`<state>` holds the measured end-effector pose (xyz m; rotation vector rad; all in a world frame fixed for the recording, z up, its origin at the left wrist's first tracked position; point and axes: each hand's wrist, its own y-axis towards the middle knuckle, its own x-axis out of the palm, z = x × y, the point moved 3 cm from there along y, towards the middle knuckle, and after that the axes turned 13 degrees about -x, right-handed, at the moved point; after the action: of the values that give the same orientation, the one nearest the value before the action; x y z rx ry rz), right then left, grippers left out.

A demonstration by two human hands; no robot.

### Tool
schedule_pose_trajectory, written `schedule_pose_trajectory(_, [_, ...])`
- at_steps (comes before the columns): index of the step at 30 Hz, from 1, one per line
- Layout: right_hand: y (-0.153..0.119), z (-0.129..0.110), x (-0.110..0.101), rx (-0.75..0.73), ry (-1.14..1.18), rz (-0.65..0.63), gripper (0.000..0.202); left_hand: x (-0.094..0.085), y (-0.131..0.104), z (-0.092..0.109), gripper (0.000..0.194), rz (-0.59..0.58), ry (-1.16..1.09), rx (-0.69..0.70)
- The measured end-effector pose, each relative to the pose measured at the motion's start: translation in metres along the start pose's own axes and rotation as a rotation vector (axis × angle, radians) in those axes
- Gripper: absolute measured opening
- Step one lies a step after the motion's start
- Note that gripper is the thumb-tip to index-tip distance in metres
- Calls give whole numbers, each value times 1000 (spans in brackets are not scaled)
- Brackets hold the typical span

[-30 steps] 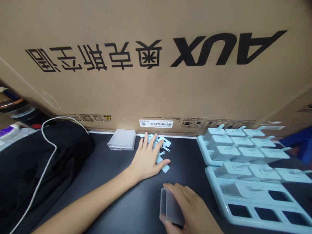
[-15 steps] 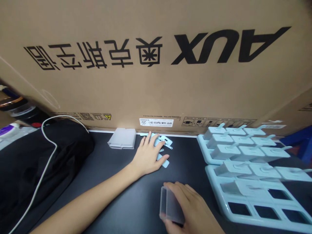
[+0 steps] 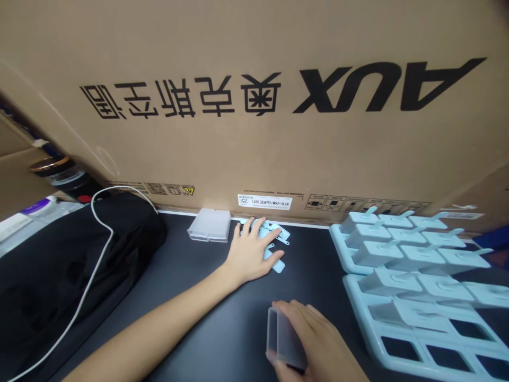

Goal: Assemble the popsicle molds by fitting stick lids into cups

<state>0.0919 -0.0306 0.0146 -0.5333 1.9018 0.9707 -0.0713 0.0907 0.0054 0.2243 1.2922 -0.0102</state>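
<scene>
My left hand (image 3: 250, 252) lies with fingers spread over several light blue popsicle-mold stick pieces (image 3: 279, 262) on the dark table. Some of these flat pieces are hidden under the palm and fingers. My right hand (image 3: 318, 339), closer to me, is closed around a clear plastic popsicle mold cup (image 3: 280, 337), tipped on its side with its rim facing left. A pair of similar clear cups (image 3: 210, 225) lies side by side just left of my left hand.
Two light blue mold frames stand at right: the far frame (image 3: 345, 249) is filled with stick-topped molds, the near frame (image 3: 368, 334) has several bare openings. Behind is a large cardboard box (image 3: 238, 154). Black cloth (image 3: 131, 244) and a white cable (image 3: 85, 286) lie left.
The whole view has shifted slightly, so everything appears a little farther right. Both hands keep nearly the same positions on the table, the right one still around the clear cup.
</scene>
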Motion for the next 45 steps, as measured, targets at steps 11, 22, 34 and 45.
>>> schedule_pose_trajectory(11, [2, -1, 3, -33, 15, 11, 51, 3, 3, 3, 45, 57, 28, -32])
schedule_pose_trajectory(22, [1, -3, 0, -98, -5, 32, 60, 5, 1, -2, 36, 108, 1, -7])
schedule_pose_trajectory(34, [2, -5, -14, -121, 74, 22, 55, -6, -8, -3, 35, 216, -205, 100])
schedule_pose_trajectory(45, [8, -5, -19, -175, 113, 44, 20, -38, -103, -9, 46, 116, -555, 687])
